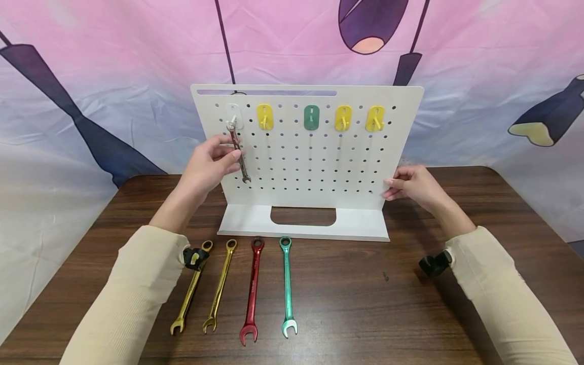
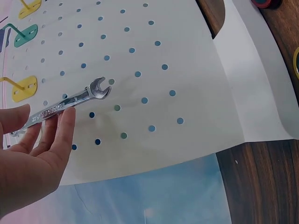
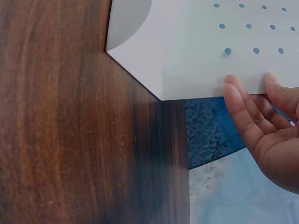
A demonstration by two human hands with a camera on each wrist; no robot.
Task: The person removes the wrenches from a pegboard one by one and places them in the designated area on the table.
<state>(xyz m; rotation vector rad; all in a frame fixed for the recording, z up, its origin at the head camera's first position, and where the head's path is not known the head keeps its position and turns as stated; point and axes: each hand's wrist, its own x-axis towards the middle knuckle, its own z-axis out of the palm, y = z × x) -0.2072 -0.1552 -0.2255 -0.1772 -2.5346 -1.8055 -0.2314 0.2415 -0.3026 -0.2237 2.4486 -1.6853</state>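
My left hand (image 1: 211,161) holds a silver combination wrench (image 1: 239,154) between thumb and fingers, in front of a white pegboard (image 1: 292,162). The wrench's ring end is at the white hook (image 1: 234,115) at the upper left; whether the ring sits over the peg I cannot tell. In the left wrist view its open jaw end (image 2: 99,88) points away from the left hand (image 2: 37,158), across the holes. My right hand (image 1: 412,186) grips the board's right edge low down. In the right wrist view the thumb and fingertips of that hand (image 3: 273,135) touch the edge.
Yellow hooks (image 1: 265,117) and a green hook (image 1: 312,117) line the board's upper part. Before its base on the brown table (image 1: 365,299) lie two gold wrenches (image 1: 221,286), a red wrench (image 1: 253,291) and a green wrench (image 1: 287,284). A printed cloth (image 1: 292,45) hangs behind.
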